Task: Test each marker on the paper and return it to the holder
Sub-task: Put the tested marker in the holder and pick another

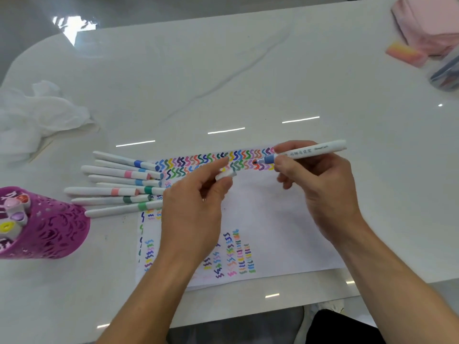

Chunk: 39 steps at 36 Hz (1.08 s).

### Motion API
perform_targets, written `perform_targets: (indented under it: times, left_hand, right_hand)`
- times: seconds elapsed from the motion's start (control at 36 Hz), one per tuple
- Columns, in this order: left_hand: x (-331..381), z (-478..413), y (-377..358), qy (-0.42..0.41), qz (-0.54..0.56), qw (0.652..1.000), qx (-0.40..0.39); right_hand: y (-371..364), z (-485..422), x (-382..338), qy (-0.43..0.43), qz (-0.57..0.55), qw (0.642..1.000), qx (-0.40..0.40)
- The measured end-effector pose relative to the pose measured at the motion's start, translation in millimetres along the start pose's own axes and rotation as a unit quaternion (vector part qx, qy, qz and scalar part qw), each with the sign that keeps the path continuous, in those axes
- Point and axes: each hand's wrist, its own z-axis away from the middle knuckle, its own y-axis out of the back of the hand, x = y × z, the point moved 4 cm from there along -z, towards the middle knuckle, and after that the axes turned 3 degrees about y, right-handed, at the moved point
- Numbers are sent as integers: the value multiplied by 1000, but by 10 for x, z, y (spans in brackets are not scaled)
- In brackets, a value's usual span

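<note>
A white sheet of paper (pixel 268 219) lies on the table, covered with rows of coloured squiggles. My right hand (pixel 320 189) grips an uncapped white marker (pixel 313 151) with a blue collar, its tip just above the upper squiggle rows. My left hand (pixel 196 207) pinches the marker's white cap (pixel 224 175) a short way left of the tip. Several capped white markers (pixel 116 184) lie fanned out on the table left of the paper. A purple perforated holder (pixel 49 227) at the left edge holds a few markers.
A crumpled white tissue (pixel 37 115) lies at the far left. At the back right sit a pink cloth (pixel 429 23), an orange-pink eraser block (pixel 404 54) and a clear case (pixel 447 73). The table's front edge runs just below the paper.
</note>
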Motion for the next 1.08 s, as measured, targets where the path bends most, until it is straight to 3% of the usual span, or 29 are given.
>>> perform_targets:
  times: [0.11,0.33,0.64,1.08]
  left_hand:
    - [-23,8,36,37,105,993,-25]
    - [-20,58,76,23,61,996,-56]
    - [30,116,99,-1,16,997,-72]
    - [-12,151,75,-16,1,999,-45]
  right_hand:
    - [-124,60,-19,-30,-64,997,-23]
    - [-275,110,-50,-21,-81,996,-34]
    - [-363,147,22,-3,20,997,-75]
    - [-380,155,81,-48,-42,992,-110]
